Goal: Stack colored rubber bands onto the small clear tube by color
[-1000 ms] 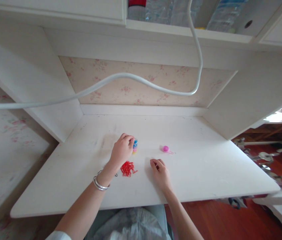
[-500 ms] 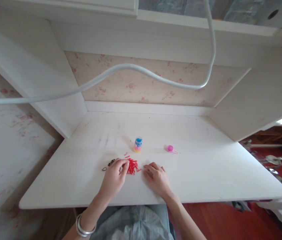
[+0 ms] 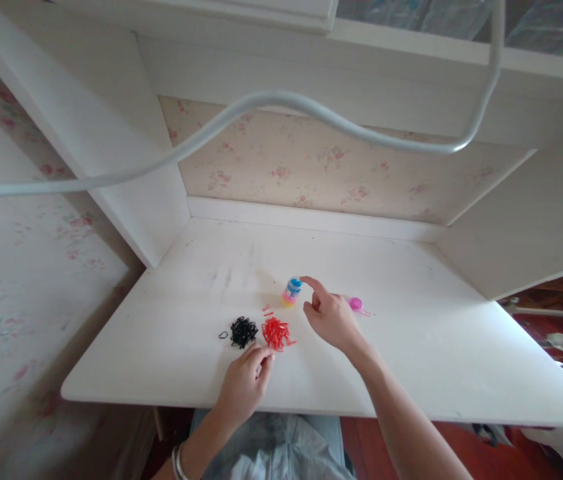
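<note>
A small clear jar (image 3: 292,291) with blue, pink and yellow layers inside stands uncapped on the white table. My right hand (image 3: 332,315) reaches beside it, index finger stretched to the jar's rim and the other fingers curled in; I see nothing held. Small red rubber bands (image 3: 276,333) lie in a loose heap in front of the jar. To their left is a heap of black rubber bands (image 3: 244,331). Just below both heaps, my left hand (image 3: 248,377) has thumb and fingertips drawn together; whatever is between them, if anything, cannot be made out.
A pink round lid (image 3: 356,304) with a strap lies right of the jar, partly behind my right hand. One black band (image 3: 223,335) and a few red bits (image 3: 267,311) lie apart from the heaps. A thick white cable (image 3: 281,100) crosses overhead, below a cabinet.
My right hand has moved forward from the table to the jar's rim and pointed its index finger. My left hand has drawn back, uncovering the black heap. The view has shifted.
</note>
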Motion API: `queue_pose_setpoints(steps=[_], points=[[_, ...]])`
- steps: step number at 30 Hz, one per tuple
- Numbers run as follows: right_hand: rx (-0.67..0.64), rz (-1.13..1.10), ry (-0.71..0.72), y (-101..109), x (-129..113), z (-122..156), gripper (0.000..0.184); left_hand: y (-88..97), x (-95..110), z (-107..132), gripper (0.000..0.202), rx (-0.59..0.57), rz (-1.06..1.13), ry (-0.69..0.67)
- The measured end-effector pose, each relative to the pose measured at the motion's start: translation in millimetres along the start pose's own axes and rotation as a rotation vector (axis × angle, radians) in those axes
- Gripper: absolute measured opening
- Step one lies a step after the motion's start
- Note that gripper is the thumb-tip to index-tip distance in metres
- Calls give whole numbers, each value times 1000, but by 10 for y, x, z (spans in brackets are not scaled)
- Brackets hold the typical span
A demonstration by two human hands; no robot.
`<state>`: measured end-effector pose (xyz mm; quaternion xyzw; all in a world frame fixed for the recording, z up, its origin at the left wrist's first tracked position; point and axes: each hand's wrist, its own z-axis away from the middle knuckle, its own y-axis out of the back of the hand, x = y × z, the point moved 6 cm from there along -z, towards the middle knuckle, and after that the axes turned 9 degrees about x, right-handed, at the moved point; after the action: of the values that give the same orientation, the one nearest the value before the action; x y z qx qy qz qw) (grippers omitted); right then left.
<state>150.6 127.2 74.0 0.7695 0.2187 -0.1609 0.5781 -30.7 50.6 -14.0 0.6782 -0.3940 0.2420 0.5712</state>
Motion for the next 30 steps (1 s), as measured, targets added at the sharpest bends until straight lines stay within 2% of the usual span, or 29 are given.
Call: queue_pose_setpoints(steps=[4,7,18,21,30], points=[[-130,273,60,-34,-45,-203,57,29,-10,16,27,2,9,10],[-180,379,85,-95,-72,-260,56,37,-27,23,27,8,8,9],[-475,463,36,-228,-115,-399,51,-26,-72,28,25,-42,-19,-44],[-443,429,41,-160,-100,-431,47,-23,-73,35,24,-44,-17,-50],[-200,257,39,72,-89,-463,40,-38,-55,24,23,-37,-23,-65]])
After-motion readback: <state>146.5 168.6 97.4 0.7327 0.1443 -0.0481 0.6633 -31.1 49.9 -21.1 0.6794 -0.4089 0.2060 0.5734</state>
